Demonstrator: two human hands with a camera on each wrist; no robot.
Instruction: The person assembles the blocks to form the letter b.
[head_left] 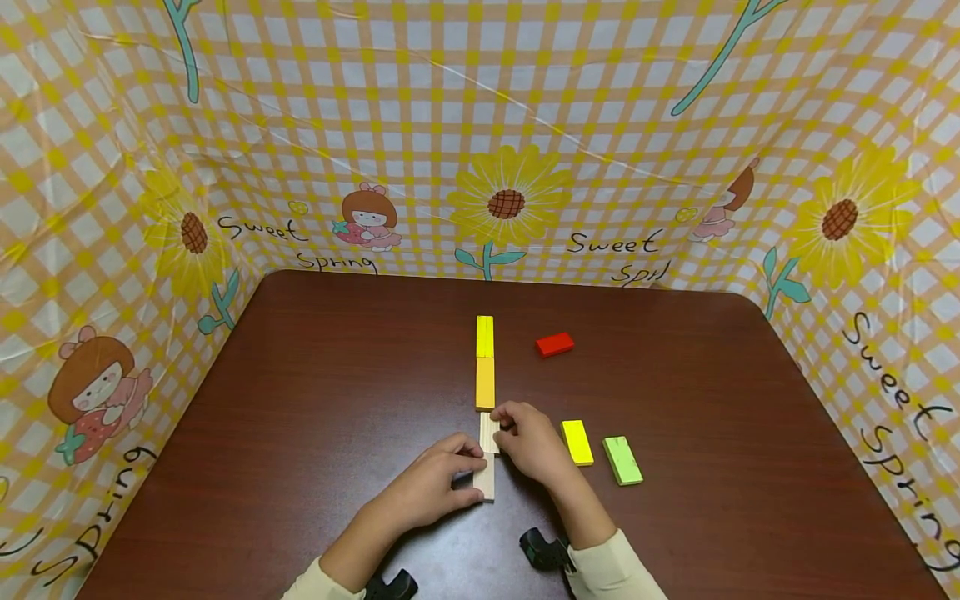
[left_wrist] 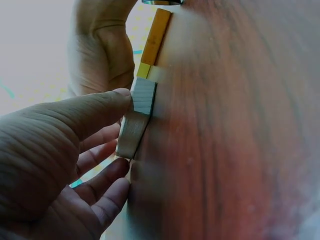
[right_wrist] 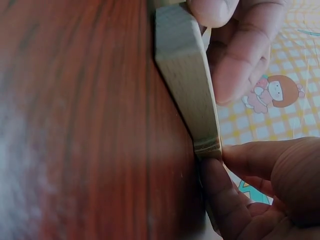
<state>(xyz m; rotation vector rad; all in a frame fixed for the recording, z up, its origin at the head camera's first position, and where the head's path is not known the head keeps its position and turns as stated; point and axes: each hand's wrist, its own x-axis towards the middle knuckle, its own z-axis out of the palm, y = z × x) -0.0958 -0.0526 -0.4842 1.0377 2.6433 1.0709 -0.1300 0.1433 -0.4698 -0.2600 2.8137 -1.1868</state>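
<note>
Two plain wooden blocks lie end to end on the table. My left hand (head_left: 438,477) holds the nearer wooden block (head_left: 484,478) from its left side, fingertips at its edges. Just beyond it, my right hand (head_left: 531,440) pinches the farther wooden block (head_left: 487,430). In the left wrist view, the left hand's fingertips are at the nearer block (left_wrist: 131,135). From the right wrist, the right hand (right_wrist: 275,185) has fingertips at the striped end of the farther block (right_wrist: 207,146). Farther along the same line are an orange block (head_left: 485,384) and a yellow block (head_left: 485,337).
To the right on the brown table (head_left: 337,375) lie a red block (head_left: 554,345), another yellow block (head_left: 577,442) and a light green block (head_left: 623,461). A checked, flower-printed cloth (head_left: 420,108) stands around the table's back and sides.
</note>
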